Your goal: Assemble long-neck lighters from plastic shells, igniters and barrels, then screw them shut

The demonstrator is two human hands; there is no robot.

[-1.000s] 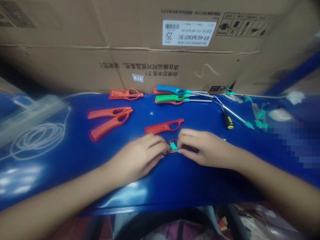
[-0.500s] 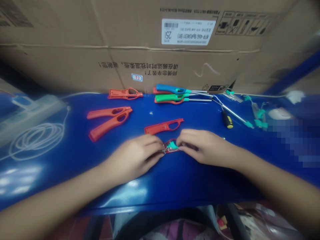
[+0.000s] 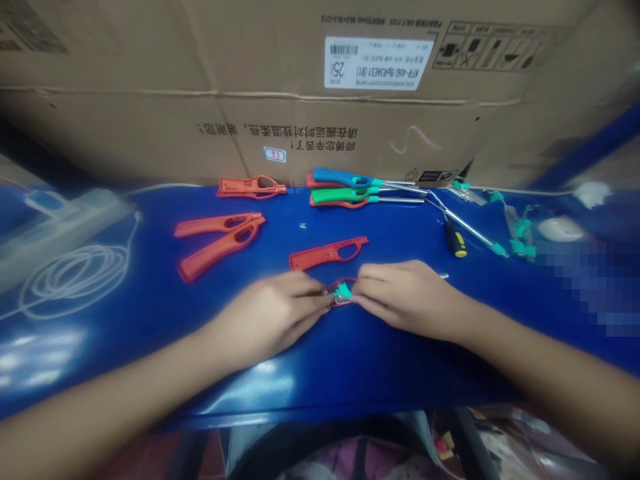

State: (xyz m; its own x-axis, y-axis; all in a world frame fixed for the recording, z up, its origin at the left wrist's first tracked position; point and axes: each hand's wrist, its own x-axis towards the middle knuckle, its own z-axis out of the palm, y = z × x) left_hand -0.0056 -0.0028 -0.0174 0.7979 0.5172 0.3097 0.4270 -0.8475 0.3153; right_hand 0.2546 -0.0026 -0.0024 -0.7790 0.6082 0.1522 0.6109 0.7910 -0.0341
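Note:
On the blue table [image 3: 350,360], my left hand [image 3: 273,317] and my right hand [image 3: 407,297] meet over a red lighter shell half with a small teal part [image 3: 343,291] in it. Both hands have their fingers pinched together on this piece; most of it is hidden under them. Another red shell half [image 3: 327,254] lies just behind the hands.
Three more red shell halves [image 3: 220,240] lie at the back left. Assembled blue and green lighters [image 3: 350,189] rest against a big cardboard box [image 3: 300,93]. A yellow-black screwdriver [image 3: 455,240], metal tubes and teal parts [image 3: 520,233] lie right. A white cable coil [image 3: 70,277] lies left.
The hands have barely shifted; the fingertips have closed in a little tighter around the teal part.

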